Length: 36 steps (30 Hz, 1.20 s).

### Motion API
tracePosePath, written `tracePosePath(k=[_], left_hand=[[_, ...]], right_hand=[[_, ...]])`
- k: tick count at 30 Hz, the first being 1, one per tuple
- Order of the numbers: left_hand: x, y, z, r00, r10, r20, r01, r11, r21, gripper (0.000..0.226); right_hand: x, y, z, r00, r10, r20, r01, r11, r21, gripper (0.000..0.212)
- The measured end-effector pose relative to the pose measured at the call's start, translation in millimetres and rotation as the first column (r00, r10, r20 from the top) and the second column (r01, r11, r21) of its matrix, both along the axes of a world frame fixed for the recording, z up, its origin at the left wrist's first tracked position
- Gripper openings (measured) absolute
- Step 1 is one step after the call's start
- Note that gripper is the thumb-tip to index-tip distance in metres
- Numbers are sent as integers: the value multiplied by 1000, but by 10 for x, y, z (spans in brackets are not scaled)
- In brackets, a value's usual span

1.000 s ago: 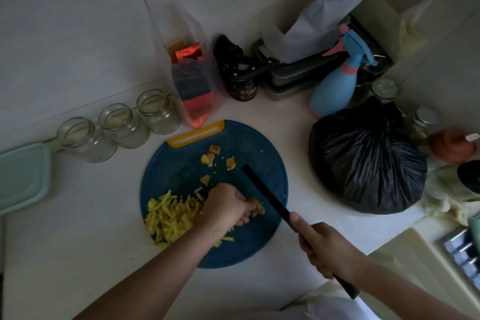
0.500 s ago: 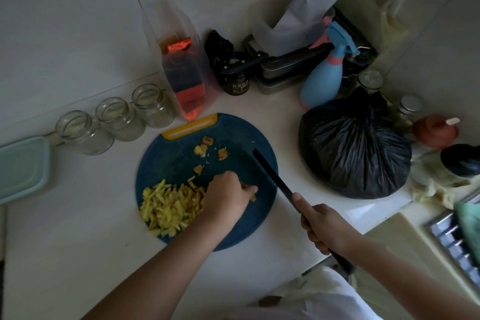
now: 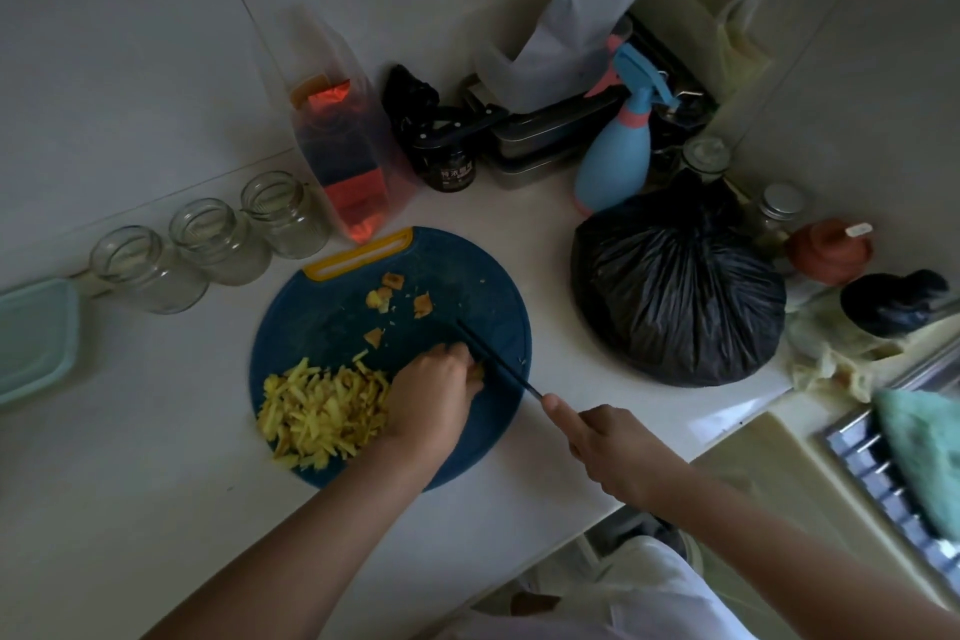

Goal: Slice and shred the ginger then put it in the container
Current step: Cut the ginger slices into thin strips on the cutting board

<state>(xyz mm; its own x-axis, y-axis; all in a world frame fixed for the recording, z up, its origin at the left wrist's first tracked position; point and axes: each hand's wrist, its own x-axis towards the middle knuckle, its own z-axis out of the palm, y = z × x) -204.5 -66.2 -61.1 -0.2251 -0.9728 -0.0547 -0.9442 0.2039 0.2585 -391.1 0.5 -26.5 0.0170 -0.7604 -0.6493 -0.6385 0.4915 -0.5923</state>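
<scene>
Ginger (image 3: 477, 372) is lying as a small yellow piece under the curled fingertips of the left hand (image 3: 431, 395), which is pinning it against the blue cutting board (image 3: 467, 276); the fingers are hiding most of the piece. The right hand (image 3: 597, 442) is gripping the handle of a dark knife (image 3: 493, 360), with one fingertip reaching forward toward the blade. The blade is pointing away and to the left, running just beside the left fingertips.

A heap of shredded ginger (image 3: 322, 405) is lying on the near left part of the board, touching the side of the left hand. A few brownish offcuts (image 3: 395, 299) are sitting apart from it, nearer the board's yellow handle slot.

The board is resting on a white worktop (image 3: 156, 483). Beyond its left edge three open glass jars (image 3: 283, 213) are standing in a row, and a pale green container (image 3: 31, 338) is showing at the frame's left border, partly cut off. A clear bag (image 3: 348, 156) with red packets is standing behind the board. To the right a tied black bag (image 3: 675, 291) is sitting near the board, with a blue spray bottle (image 3: 618, 161) behind it.
</scene>
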Motion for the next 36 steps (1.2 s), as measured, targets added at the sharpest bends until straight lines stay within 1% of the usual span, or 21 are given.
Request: tracePosePath(k=[2, 4, 8, 11, 14, 16, 19, 20, 22, 25, 27, 28, 29, 31, 32, 33, 34, 36], left_hand=[[28, 31, -35, 996, -6, -84, 2, 999, -45, 22], [68, 53, -92, 989, -31, -142, 18, 995, -94, 25], [107, 97, -128, 978, -79, -194, 39, 979, -199, 28], [122, 115, -164, 968, -100, -228, 44, 970, -240, 27], [131, 121, -209, 962, -108, -252, 41, 966, -257, 26], [139, 116, -234, 955, -118, -272, 43, 963, -267, 25], [160, 110, -269, 947, -138, -289, 56, 960, -274, 24], [168, 111, -280, 946, -144, -291, 61, 959, -276, 24], [175, 118, -294, 944, -148, -296, 64, 960, -274, 24], [178, 118, -314, 945, -133, -298, 55, 965, -256, 24], [197, 121, -337, 943, -139, -304, 55, 962, -268, 16], [210, 135, -357, 938, -157, -308, 66, 957, -284, 11], [220, 150, -363, 936, -165, -311, 72, 954, -291, 15], [225, 165, -366, 932, -165, -322, 72, 957, -281, 28], [219, 165, -358, 932, -153, -329, 59, 959, -278, 30], [210, 164, -348, 932, -143, -332, 49, 960, -277, 30], [203, 164, -345, 934, -138, -331, 41, 958, -285, 29], [198, 157, -350, 930, -137, -340, 33, 956, -293, 28]], right_hand=[[17, 20, -9, 998, 54, -35, -56, 997, -47, 65], [38, 40, -19, 993, 101, -58, -106, 991, -84, 64], [56, 56, -59, 987, 147, -64, -153, 982, -108, 64], [46, 56, -102, 985, 158, -67, -165, 980, -113, 63], [21, 34, -103, 994, 113, -12, -113, 992, -50, 67], [-5, -17, -72, 995, 92, 27, -93, 995, 35, 69], [-25, -119, -10, 989, 26, 147, -52, 983, 178, 65], [-18, -140, 0, 988, 31, 152, -62, 977, 206, 64], [33, -164, 2, 992, 89, 90, -106, 974, 200, 64], [169, -201, -11, 981, 190, -46, -186, 979, 81, 65], [257, -246, -4, 979, 196, -54, -195, 981, 21, 64], [282, -265, -8, 983, 180, -45, -180, 984, 15, 63], [293, -288, -21, 988, 150, -24, -149, 989, 22, 64], [273, -299, -62, 998, -5, 67, -2, 995, 96, 65], [249, -295, -59, 989, -91, 116, 73, 986, 153, 65], [219, -290, -45, 979, -143, 147, 114, 975, 190, 65], [191, -284, -32, 976, -150, 157, 118, 973, 198, 64], [137, -261, 2, 988, -84, 130, 66, 988, 141, 64]])
